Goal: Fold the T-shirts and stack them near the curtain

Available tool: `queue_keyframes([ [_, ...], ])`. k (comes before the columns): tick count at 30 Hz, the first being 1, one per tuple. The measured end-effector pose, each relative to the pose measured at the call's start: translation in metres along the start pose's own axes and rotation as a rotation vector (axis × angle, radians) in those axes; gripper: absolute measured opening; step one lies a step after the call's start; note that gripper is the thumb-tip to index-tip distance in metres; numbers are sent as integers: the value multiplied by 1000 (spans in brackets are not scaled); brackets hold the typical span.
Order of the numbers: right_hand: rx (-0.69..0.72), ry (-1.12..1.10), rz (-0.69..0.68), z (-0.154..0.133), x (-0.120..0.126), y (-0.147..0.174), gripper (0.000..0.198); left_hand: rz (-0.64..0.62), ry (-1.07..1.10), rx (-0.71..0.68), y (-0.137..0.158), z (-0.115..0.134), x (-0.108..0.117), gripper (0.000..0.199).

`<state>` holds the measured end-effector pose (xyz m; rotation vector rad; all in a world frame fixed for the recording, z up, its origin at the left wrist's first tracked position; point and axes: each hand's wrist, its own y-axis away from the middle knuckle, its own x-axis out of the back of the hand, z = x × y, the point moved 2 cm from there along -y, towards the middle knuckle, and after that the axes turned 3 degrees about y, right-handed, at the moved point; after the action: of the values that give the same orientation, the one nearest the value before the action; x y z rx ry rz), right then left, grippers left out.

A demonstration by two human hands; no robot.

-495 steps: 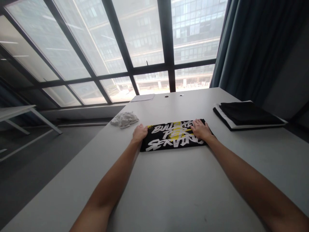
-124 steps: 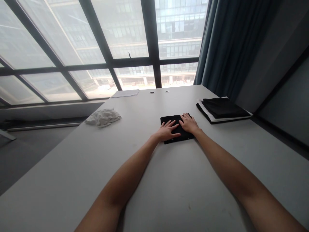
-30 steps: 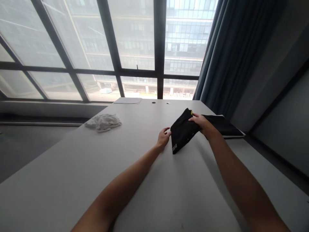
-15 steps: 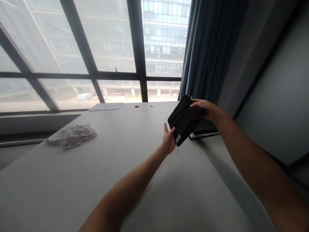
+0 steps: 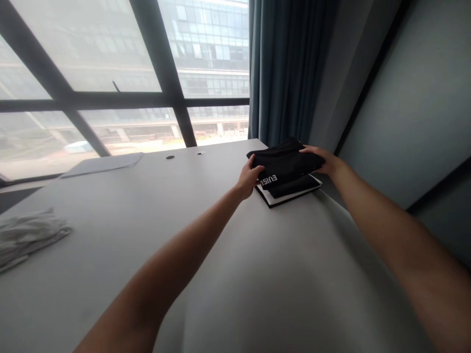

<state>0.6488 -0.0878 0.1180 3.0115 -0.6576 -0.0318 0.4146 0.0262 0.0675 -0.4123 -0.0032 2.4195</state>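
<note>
A folded black cloth garment (image 5: 285, 159) with white lettering along its near edge is held level between my two hands. My left hand (image 5: 249, 178) grips its left edge, thumb on top. On the opposite side, my right hand (image 5: 324, 161) has hold of the right edge, its lower fingers hidden under the fabric. Just below the garment lies another folded black cloth (image 5: 294, 187) on a flat white box or tray with a dark rim (image 5: 274, 202). Whether the held garment touches the cloth beneath it, I cannot tell.
A crumpled light grey cloth (image 5: 33, 233) lies on the white table (image 5: 147, 211) at the far left. Papers (image 5: 101, 164) rest near the window edge. Two round cable holes are at the back. A dark blue curtain (image 5: 283, 68) hangs behind the table's far right corner.
My hands have lowered the black garment from a tilted position to nearly level above the white box or tray. The view has turned right, so the grey cloth sits farther left.
</note>
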Motion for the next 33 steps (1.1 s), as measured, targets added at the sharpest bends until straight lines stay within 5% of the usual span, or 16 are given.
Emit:
queue_keyframes([
  [8, -68, -29, -45, 40, 50, -51, 24, -73, -149, 70, -39, -27, -19, 94],
  [16, -139, 64, -30, 72, 55, -63, 27, -82, -235, 125, -34, -55, -14, 100],
  [24, -141, 168, 14, 76, 65, -63, 24, -123, -381, 120, -30, -53, -16, 93],
  [29, -209, 449, 165, 69, 81, -69, 25, 23, -944, -175, -25, -28, -1, 57],
  [33, -13, 924, 453, 53, 69, -91, 18, -8, -1220, -438, -40, -17, -7, 42],
])
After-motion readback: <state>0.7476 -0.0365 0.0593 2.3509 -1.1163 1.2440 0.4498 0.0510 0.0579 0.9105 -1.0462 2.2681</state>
